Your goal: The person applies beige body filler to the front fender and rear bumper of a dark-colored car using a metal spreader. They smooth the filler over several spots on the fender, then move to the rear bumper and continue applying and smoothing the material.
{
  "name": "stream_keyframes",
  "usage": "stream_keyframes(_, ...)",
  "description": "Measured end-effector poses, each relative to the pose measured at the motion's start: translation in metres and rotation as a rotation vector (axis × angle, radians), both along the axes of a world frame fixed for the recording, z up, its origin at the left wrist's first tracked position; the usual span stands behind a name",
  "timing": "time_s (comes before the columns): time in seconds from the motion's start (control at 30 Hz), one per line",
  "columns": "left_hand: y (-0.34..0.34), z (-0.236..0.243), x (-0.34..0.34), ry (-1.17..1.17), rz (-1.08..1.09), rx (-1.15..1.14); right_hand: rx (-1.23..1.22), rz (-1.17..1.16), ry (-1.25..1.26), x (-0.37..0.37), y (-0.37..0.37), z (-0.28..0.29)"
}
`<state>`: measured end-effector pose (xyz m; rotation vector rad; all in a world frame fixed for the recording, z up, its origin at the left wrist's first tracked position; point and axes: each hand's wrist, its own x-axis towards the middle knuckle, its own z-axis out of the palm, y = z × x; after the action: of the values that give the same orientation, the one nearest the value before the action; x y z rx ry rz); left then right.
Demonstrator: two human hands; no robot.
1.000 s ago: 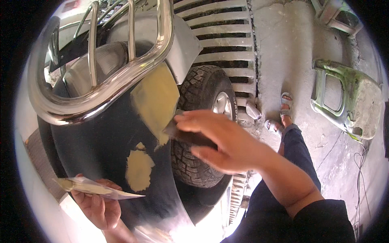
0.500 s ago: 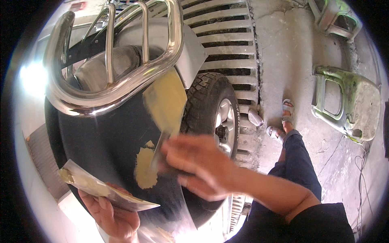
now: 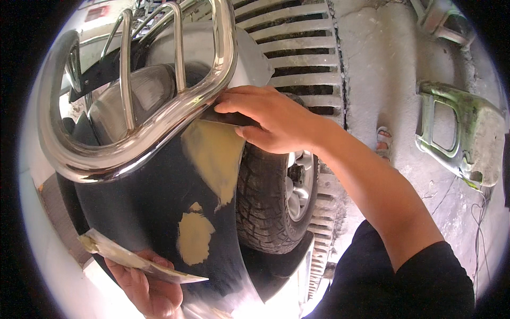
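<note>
My left hand grips a thin flat putty plate from below, with yellowish putty smeared along its upper edge. My right hand pinches a thin putty spreader, mostly covered by the fingers. Its edge meets the top of a large yellow putty patch on the black vehicle fender, close under the chrome bar. Lower on the same panel, a smaller putty patch has a ragged outline.
A curved chrome bull bar fronts the headlight. Right of the fender stands a treaded tyre, over slatted floor grating. Green, dusty plastic stools and cables lie on the concrete at right.
My right hand has gone from beside the smaller patch up to the top of the large one, near the chrome bar. The left hand and plate sit slightly lower; the view has shifted a little.
</note>
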<state>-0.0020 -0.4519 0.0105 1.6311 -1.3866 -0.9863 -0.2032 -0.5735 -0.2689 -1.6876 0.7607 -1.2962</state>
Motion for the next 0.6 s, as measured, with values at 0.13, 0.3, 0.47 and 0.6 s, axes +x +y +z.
stream_keyframes(0.13,-0.001,-0.007,0.0,0.026,0.011,-0.073,0.027,0.03,0.006,-0.001,-0.012,-0.009)
stream_keyframes(0.3,-0.007,-0.003,0.0,0.065,-0.189,0.036,0.193,0.098,0.049,-0.006,-0.008,-0.003)
stream_keyframes(0.47,-0.005,-0.007,0.0,-0.086,-0.212,-0.083,0.314,0.097,0.023,-0.003,0.008,0.001)
stream_keyframes(0.6,-0.004,-0.003,0.002,0.115,-0.116,0.027,0.368,0.1,-0.017,-0.002,0.019,0.005)
